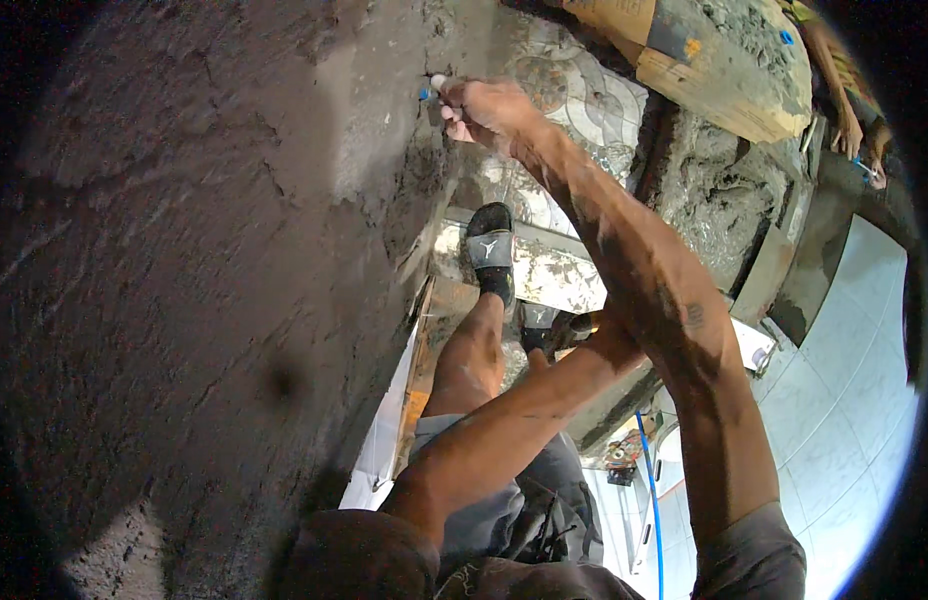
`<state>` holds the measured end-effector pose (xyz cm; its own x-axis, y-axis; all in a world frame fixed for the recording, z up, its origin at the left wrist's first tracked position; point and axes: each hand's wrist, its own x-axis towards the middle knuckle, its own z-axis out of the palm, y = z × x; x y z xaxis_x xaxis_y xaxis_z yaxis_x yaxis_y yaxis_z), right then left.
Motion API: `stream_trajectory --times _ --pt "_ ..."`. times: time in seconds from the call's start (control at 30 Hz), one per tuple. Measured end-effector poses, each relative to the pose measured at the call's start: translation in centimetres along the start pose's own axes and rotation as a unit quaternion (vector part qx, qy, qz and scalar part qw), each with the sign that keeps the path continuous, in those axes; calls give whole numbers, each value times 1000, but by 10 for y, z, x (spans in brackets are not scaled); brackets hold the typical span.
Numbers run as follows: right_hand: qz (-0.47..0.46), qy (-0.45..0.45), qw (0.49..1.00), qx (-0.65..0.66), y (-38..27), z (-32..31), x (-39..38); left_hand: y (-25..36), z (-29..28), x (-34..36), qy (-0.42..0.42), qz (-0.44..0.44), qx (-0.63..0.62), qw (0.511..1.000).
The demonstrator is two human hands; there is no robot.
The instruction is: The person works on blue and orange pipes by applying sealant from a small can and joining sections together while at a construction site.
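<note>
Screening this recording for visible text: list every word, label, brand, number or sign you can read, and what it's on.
No words or numbers are clearly readable.
Sandals: a white emblem on each grey strap, without readable lettering.
Cardboard: faint printing and an orange mark, too blurred to read.
Right forearm: a small dark mark, too unclear to read.

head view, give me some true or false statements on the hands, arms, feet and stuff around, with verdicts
1. The right hand is at a small blue piece by the grey wall. True.
2. The feet are bare. False: they wear dark slides.
3. The brown cardboard is at lower left. False: upper right.
4. Another person's hand shows at far right. True.
5. The right forearm passes in front of the left forearm. True.
</note>
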<state>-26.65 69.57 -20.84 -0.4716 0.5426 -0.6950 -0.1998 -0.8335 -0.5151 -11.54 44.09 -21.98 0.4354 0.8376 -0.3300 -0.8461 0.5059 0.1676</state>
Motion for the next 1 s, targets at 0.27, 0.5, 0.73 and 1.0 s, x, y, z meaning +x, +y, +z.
stream_trajectory --times 0.27,0.5,0.73,1.0 --pt "29 -11 999 -22 -4 2 2 -3 -6 0 -16 -7 5 1000" --pt "19 5 997 -77 -3 -9 9 -8 -9 -2 -29 -15 8 999" --pt "2 20 998 -61 -3 -5 2 -13 -13 -3 -42 -19 10 999" --pt "27 6 996 -85 -10 -3 3 -24 -21 -4 -91 -18 -62 994"
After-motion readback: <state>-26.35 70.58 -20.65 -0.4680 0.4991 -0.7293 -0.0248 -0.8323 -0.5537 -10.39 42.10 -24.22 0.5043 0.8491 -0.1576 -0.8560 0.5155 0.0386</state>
